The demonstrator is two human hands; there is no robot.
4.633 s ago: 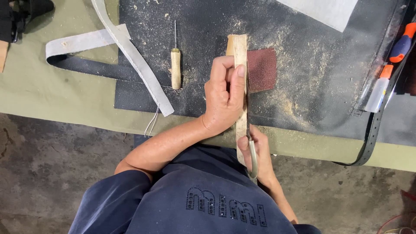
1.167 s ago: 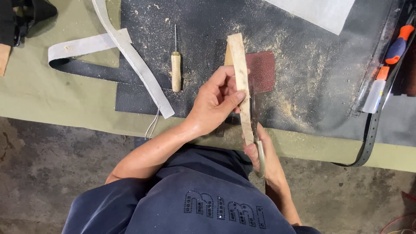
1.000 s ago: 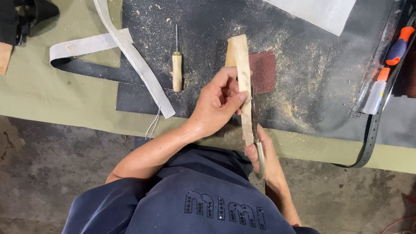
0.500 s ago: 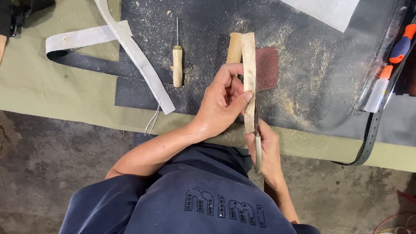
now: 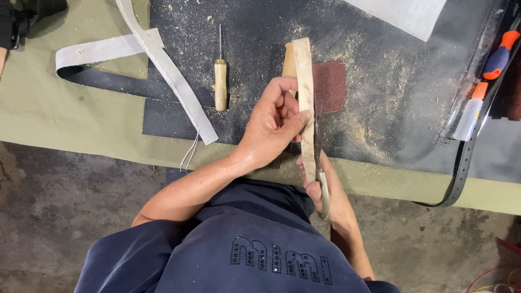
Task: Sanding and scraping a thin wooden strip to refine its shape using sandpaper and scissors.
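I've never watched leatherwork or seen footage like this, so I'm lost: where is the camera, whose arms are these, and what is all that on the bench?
The camera sits on the person's head and looks straight down, so both arms are their own. The left hand grips a pale tan strip, held on edge. The right hand holds a metal-handled cutting tool whose blade runs along the strip's right side. Below lies a dark mat dusted with shavings, over an olive cloth. On it lie a wooden-handled awl, a reddish sandpaper square, grey straps, a small glue bottle and an orange-and-blue screwdriver.
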